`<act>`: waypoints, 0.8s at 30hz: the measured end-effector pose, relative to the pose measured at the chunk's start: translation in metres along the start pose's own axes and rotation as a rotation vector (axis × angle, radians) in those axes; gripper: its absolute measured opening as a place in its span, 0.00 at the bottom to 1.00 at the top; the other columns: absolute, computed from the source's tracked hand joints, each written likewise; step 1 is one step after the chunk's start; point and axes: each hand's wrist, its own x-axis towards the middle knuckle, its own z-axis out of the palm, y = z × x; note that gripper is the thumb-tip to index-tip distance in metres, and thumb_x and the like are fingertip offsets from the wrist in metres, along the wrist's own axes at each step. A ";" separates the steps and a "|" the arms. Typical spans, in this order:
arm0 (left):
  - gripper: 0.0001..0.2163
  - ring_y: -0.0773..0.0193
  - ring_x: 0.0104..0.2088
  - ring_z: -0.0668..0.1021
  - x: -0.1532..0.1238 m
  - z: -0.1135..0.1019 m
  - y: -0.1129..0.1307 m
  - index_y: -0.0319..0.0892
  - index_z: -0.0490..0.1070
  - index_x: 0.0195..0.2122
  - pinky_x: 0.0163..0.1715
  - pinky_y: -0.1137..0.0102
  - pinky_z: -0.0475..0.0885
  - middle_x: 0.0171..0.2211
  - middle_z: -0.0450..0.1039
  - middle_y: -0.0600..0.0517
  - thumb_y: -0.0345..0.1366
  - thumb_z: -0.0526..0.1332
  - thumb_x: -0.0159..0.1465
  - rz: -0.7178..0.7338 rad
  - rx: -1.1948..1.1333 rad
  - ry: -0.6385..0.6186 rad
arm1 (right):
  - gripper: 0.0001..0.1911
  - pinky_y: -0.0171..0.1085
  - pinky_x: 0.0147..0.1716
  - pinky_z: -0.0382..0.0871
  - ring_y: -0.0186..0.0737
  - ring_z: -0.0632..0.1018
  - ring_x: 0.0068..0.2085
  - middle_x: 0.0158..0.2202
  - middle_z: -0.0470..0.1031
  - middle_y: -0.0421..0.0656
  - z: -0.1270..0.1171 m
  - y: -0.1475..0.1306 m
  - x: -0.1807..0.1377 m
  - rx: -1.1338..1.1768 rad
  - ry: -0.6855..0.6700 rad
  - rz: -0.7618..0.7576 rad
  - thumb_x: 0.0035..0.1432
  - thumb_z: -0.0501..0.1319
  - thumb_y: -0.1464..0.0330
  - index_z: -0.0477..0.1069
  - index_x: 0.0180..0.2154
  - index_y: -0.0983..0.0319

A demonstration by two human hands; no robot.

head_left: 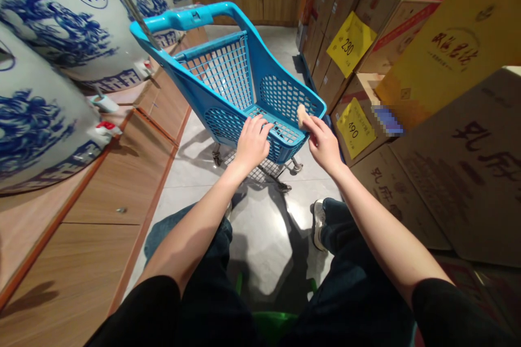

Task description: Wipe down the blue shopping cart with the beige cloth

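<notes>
A blue plastic shopping cart [191, 68] stands in front of me, its low basket end towards me. My left hand [254, 141] lies on the near left rim, fingers bent over the edge into the basket and the palm outside. Between the thumb and fingers of my right hand [323, 141] is a beige folded cloth [302, 116], held at the near right corner of the rim. Most of the cloth is hidden by that hand. The basket's grid floor and perforated side walls show beyond both hands.
Large blue-and-white porcelain jars [61, 27] line a wooden cabinet [101, 217] on the left. Stacked cardboard boxes [468, 162] with yellow price signs [352, 44] crowd the right. I sit with knees apart, part of a green stool [274, 325] showing below.
</notes>
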 end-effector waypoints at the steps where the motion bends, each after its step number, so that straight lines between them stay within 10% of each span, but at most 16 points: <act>1: 0.23 0.45 0.73 0.70 0.000 0.000 0.000 0.38 0.75 0.62 0.77 0.41 0.60 0.63 0.76 0.37 0.26 0.55 0.67 -0.002 -0.001 -0.004 | 0.32 0.53 0.68 0.75 0.52 0.77 0.68 0.66 0.78 0.51 0.002 -0.004 -0.002 -0.001 -0.015 -0.033 0.61 0.55 0.78 0.77 0.64 0.59; 24: 0.24 0.45 0.73 0.69 0.000 0.005 -0.001 0.37 0.75 0.63 0.78 0.41 0.58 0.63 0.75 0.37 0.26 0.55 0.67 0.001 -0.002 0.010 | 0.33 0.53 0.67 0.77 0.51 0.78 0.68 0.66 0.78 0.50 -0.002 -0.003 0.003 -0.078 -0.051 -0.024 0.61 0.54 0.79 0.76 0.65 0.58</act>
